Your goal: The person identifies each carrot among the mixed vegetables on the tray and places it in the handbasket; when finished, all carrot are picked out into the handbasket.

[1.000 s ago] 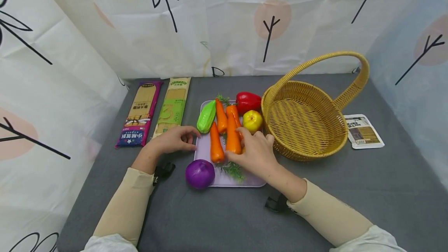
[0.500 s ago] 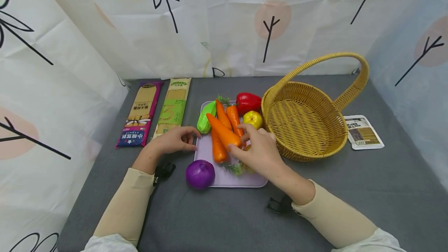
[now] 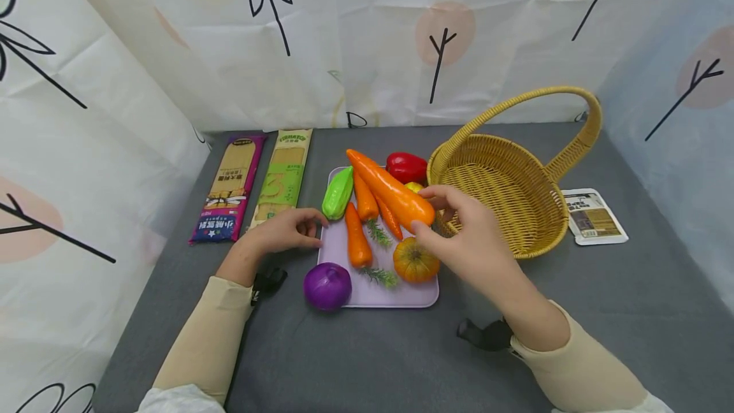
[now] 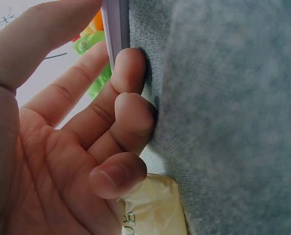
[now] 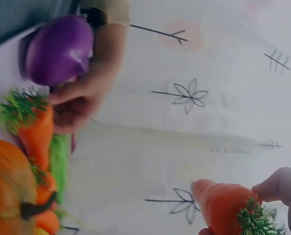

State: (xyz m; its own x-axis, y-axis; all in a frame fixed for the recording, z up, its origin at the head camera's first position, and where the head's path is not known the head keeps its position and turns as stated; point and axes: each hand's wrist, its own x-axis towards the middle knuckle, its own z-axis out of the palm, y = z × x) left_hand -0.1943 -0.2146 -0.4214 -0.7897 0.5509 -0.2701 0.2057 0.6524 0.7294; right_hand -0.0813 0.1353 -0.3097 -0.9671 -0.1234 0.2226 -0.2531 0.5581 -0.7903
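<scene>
My right hand grips a large orange carrot by its thick end, above the lilac tray. In the right wrist view the held carrot shows its leafy green top beside the thumb. My left hand, fingers loosely bent, touches the tray's left edge; its fingertips rest by the rim in the left wrist view. On the tray lie more carrots, a small pumpkin and a green bumpy vegetable. A purple onion-shaped vegetable sits at the near left corner.
A yellow wicker basket with a tall handle stands right of the tray. A red pepper and a partly hidden yellow fruit lie at the back. Two noodle packs lie left; a flat white pack lies far right.
My right hand has lifted the carrot off the others and carried it right and up, uncovering the pumpkin. The left hand stays at the tray edge.
</scene>
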